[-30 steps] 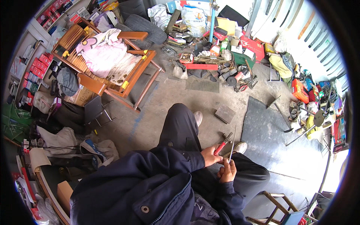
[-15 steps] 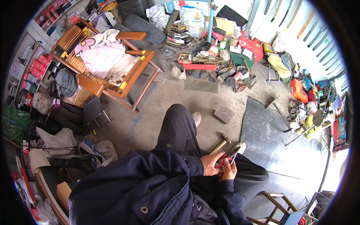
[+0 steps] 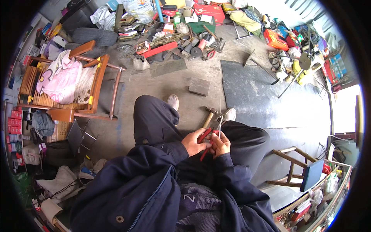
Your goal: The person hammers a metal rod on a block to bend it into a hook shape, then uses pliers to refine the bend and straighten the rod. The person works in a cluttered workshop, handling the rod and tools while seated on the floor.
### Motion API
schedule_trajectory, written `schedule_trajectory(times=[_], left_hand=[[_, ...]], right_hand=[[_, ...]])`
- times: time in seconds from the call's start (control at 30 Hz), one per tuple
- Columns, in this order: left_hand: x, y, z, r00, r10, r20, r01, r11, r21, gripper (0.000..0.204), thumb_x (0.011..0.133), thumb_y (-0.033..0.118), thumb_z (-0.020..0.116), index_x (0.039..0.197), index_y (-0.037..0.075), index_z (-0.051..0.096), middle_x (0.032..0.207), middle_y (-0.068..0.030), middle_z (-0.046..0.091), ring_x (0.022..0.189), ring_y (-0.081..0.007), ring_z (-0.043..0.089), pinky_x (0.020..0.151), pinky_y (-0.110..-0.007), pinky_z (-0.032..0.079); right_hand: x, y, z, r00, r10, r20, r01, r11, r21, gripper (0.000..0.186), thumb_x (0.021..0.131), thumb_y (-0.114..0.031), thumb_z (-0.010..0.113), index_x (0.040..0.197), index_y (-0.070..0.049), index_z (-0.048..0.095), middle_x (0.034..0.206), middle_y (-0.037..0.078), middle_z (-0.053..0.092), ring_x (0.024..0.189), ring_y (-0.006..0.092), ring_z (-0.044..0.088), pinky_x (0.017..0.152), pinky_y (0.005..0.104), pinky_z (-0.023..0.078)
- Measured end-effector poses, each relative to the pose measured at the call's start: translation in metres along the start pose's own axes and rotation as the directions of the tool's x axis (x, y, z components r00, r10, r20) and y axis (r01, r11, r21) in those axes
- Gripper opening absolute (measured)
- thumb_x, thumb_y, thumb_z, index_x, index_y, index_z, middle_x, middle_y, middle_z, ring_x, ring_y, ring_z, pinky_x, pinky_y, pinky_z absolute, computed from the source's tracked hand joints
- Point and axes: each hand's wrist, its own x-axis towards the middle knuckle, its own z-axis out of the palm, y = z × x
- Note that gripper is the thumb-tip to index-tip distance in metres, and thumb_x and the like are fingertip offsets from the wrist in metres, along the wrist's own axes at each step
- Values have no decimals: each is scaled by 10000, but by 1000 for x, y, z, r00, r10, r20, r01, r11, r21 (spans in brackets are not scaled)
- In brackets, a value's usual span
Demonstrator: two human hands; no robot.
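Observation:
In the head view, my left hand (image 3: pixel 193 143) is closed on red-handled pliers (image 3: pixel 203 137), whose handles are spread in a V. Close beside it, my right hand (image 3: pixel 220 145) grips a thin silver metal rod (image 3: pixel 220 126) pointing away from me; its fingers also touch the pliers, and their exact hold is partly hidden. A hammer with a pale handle (image 3: pixel 208 119) lies on the floor beyond my hands, between my shoes. Farther forward lies a square metal block (image 3: pixel 199 87).
A wooden folding chair (image 3: pixel 69 113) with a pink cloth stands left. A dark mat (image 3: pixel 247 96) covers floor at right, with a wooden stool (image 3: pixel 291 170) nearer me. Piled tools and boxes (image 3: pixel 160 49) line the far wall, with a metal stand (image 3: pixel 262 71) at right.
My view has turned, shifting the room in the picture. The red pliers' handles now stand spread apart between my hands, and the rod points more directly forward.

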Motion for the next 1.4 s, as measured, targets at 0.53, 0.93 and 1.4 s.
schedule_trajectory(times=[0.53, 0.93, 1.4], left_hand=[[7, -19, 2, 986, -142, 84, 158, 958, -239, 655, 839, 177, 737, 1399, 47, 424, 1005, -65, 625, 795, -140, 615, 691, -269, 504], [-8, 13, 12, 972, 228, 47, -232, 924, 305, 733, 864, 210, 682, 1484, 6, 348, 1344, -256, 559, 1221, -355, 583, 1016, -383, 464], [31, -18, -10, 919, -349, 185, 395, 818, -419, 421, 1033, 417, 487, 1143, 35, 627, 795, -25, 643, 659, -95, 579, 589, -255, 466]], right_hand=[[4, 5, 1, 997, -47, -65, 33, 978, -206, 306, 969, -249, 611, 1151, -3, 623, 847, 86, 706, 439, 83, 442, 405, 247, 381], [4, 20, -8, 998, -58, 26, 63, 944, -323, 376, 923, -395, 702, 986, -26, 667, 846, 2, 642, 714, 117, 570, 643, 255, 452], [-13, -11, -14, 986, 78, 150, -76, 997, -19, 371, 978, -290, 525, 1115, 45, 604, 902, 176, 699, 636, 199, 599, 525, 289, 461]])
